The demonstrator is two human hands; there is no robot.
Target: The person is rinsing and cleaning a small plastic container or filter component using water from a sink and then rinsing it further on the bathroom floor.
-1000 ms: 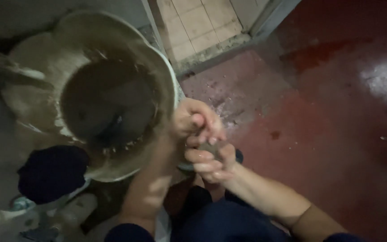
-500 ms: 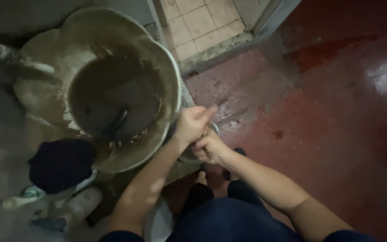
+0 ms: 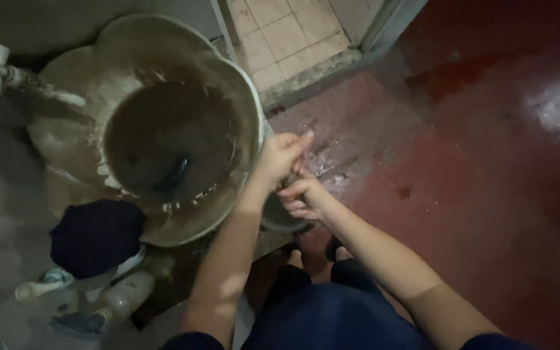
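My left hand (image 3: 281,155) and right hand (image 3: 306,198) clench together above a small bowl (image 3: 280,219), at four o'clock of the water-filled basin (image 3: 183,84); washing appears midway.

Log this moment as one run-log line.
left hand: closed, meets right hand | right hand: over small bowl, contact unclear | basin: murky water | tap: above basin rim | floor: red, wet

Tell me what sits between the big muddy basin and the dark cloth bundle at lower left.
Nothing: in the head view the dark cloth bundle lies right against the basin's lower-left rim, overlapping it. No gap shows there.
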